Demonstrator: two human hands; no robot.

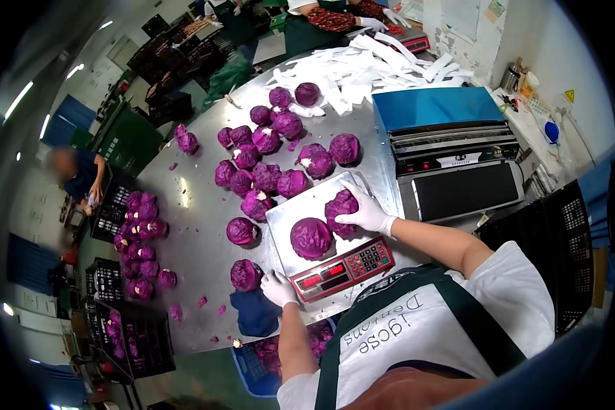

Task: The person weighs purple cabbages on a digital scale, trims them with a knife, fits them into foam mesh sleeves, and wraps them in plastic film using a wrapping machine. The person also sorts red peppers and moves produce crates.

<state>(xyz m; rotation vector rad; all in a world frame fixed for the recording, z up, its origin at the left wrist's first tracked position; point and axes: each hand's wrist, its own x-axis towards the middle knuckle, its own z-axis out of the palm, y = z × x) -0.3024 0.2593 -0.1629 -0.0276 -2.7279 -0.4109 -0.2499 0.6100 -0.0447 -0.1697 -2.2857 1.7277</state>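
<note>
My right hand [369, 210], in a white glove, is wrapped around a purple cabbage [341, 208] at the right of the weighing plate [287, 217]. A second purple cabbage [311, 238] sits on the plate just left of it. The scale's red panel [342, 270] carries a keypad and lit red digits. My left hand [278, 289], also gloved, rests at the scale's lower left corner with its fingers slightly apart and nothing visible in them. Beside that hand are a cabbage [246, 275] and a dark blue cloth [255, 313].
Several loose cabbages [266, 177] cover the steel table [191, 253]. More are piled by black crates [107, 279] at the left edge. A wrapping machine [458, 160] stands right, with white strips [383, 61] behind. A blue basket [260, 389] is below. Other people work at the back and left.
</note>
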